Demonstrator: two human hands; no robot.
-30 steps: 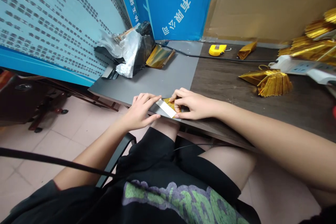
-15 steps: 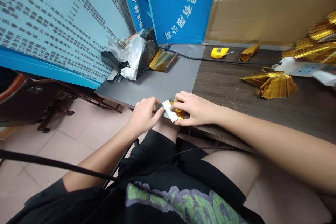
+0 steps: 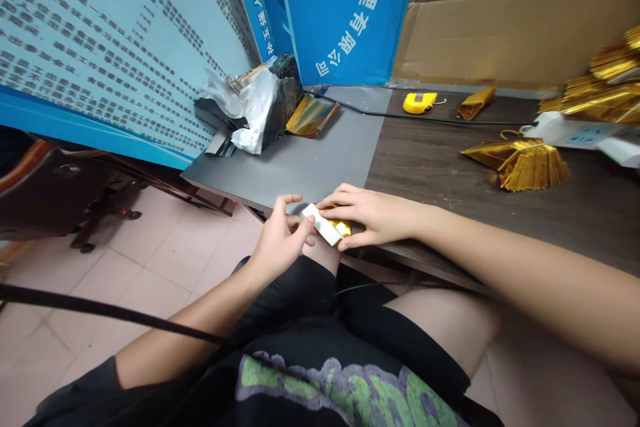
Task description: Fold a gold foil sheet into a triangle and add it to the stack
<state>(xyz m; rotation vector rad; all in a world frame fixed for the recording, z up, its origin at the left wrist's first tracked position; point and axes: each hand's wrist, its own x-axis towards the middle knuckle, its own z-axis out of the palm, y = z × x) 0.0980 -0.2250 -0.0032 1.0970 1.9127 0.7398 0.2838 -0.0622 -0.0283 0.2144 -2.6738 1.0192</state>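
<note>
At the table's front edge lies a piece of gold foil paper (image 3: 343,229), with a white strip (image 3: 323,225) along its left side that looks like its folded-over back. My left hand (image 3: 283,233) pinches the strip's left end, thumb on top and some fingers below the edge; its index finger sticks out above. My right hand (image 3: 357,213) grips the foil from the right, fingers across the top and thumb at the near corner. Part of the foil is hidden under the right fingers.
On the table are a yellow tape measure (image 3: 419,103), a folded gold piece (image 3: 477,103), a tied gold foil bundle (image 3: 533,165) and more gold bundles (image 3: 600,97) at right. Crumpled plastic (image 3: 257,103) and gold sheets (image 3: 311,116) lie at the back left. A black cable (image 3: 450,119) crosses behind.
My left hand has turned and come down, its thumb now on the white strip. The foil and my right hand have shifted slightly toward me, past the table edge.
</note>
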